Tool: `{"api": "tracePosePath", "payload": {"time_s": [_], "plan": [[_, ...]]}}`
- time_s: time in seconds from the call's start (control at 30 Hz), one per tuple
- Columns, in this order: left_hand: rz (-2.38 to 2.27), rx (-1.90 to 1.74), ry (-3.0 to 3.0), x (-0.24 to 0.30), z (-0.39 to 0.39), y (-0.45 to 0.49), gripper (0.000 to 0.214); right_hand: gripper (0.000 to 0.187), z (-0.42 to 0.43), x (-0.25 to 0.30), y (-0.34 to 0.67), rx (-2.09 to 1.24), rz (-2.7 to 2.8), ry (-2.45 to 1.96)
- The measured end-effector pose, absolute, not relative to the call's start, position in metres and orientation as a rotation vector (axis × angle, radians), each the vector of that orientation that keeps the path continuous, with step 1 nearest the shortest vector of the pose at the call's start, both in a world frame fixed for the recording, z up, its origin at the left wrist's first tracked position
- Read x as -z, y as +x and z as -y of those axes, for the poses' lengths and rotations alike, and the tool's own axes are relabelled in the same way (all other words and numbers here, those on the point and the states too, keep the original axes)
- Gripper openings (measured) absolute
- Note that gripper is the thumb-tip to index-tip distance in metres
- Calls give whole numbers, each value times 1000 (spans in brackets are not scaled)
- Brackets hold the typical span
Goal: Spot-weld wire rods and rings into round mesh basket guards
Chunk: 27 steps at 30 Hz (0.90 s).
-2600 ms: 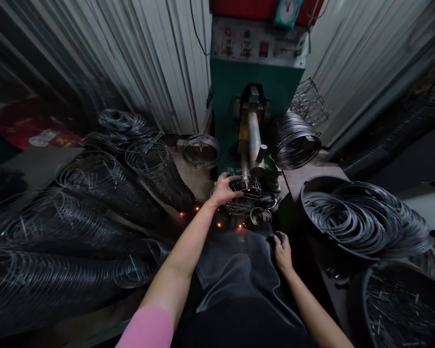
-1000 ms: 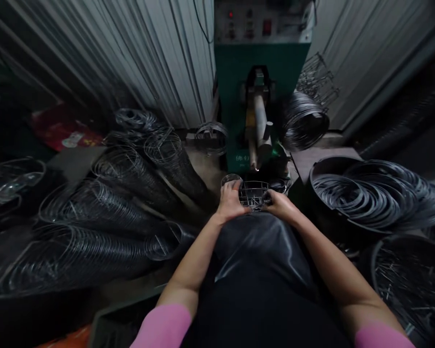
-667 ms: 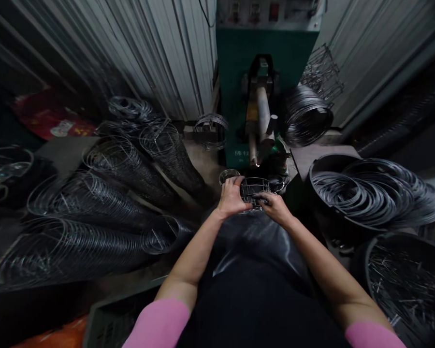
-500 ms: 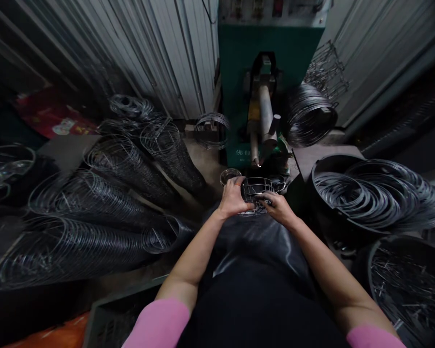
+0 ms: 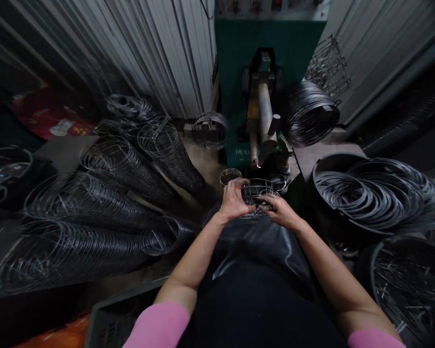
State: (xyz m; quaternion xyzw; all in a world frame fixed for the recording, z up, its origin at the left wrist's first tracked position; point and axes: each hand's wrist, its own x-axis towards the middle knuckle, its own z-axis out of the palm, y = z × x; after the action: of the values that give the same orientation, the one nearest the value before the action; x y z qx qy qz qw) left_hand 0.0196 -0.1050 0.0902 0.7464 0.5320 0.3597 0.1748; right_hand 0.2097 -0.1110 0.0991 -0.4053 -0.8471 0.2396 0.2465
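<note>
Both hands gripped a wire basket (image 5: 255,195) below the green machine (image 5: 270,72): left hand (image 5: 234,200) clenched on its rim, right hand (image 5: 281,211) likewise.

Dim shop, single wide-angle head view, heavy edge distortion.

Light falls from above and ahead: corrugated wall (image 5: 159,53) and green machine (image 5: 271,43) are brightest, floor and lower corners sink to near black. Soft sheen on the dark apron (image 5: 257,241); thin glints on the wire coils (image 5: 94,203) and the wire rings in the tub (image 5: 369,193). Left hand (image 5: 234,200) and right hand (image 5: 281,210) evenly lit, fairly sharp. Coils at left and frame edges smeared, stretched; wall lines bow outward. Small bright spot at the machine's tip (image 5: 258,166).
</note>
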Motion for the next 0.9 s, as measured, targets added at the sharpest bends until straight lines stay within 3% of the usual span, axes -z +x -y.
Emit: {"api": "tracePosePath", "payload": {"time_s": [0.23, 0.9], "plan": [[-1502, -936, 2117, -94, 103, 20, 49, 26, 111, -99, 209, -605, 2381, -1168], [-1346, -1010, 2110, -88, 54, 18, 54, 22, 73, -102, 208, -504, 2348, -1153]]}}
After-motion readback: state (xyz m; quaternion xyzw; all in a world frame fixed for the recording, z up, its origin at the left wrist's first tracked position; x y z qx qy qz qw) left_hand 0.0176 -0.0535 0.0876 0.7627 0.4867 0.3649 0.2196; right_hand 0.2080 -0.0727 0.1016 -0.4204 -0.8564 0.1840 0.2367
